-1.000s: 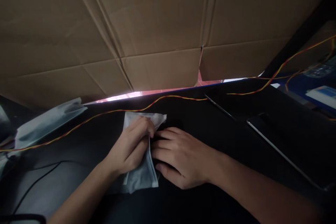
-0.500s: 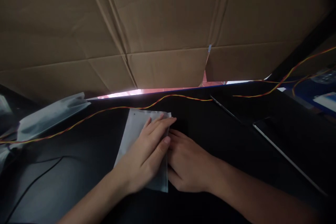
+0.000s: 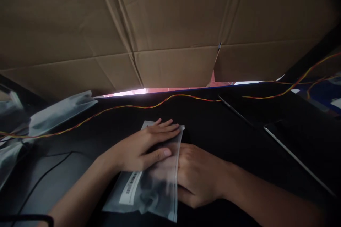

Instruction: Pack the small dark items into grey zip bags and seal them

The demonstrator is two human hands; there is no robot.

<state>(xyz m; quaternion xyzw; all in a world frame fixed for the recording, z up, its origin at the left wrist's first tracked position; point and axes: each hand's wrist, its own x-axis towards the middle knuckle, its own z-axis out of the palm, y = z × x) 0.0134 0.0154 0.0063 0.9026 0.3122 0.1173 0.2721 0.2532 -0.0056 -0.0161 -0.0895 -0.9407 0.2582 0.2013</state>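
Observation:
A frosted zip bag (image 3: 157,184) lies slanted on the dark table, with a white barcode label (image 3: 130,188) on its lower left. My left hand (image 3: 149,147) rests flat across the upper part of the bag, fingers stretched and thumb apart. The fingers of my right hand (image 3: 197,175) are inside the bag through its right-hand edge. They show blurred through the plastic, apparently stretched out. Something dark and curved shows in the lower part of the bag, too hazy to name.
A red-and-yellow twisted wire (image 3: 128,106) crosses the table (image 3: 207,124). Another frosted bag (image 3: 62,111) lies at the left, above a thin black cable (image 3: 45,175). Two dark flat slabs with pale edges (image 3: 295,156) lie at the right. Cardboard (image 3: 176,14) stands behind.
The bag has shifted toward me, and its lower part with the label now shows. My right fingers have gone in under the plastic. My left hand has turned more sideways across it.

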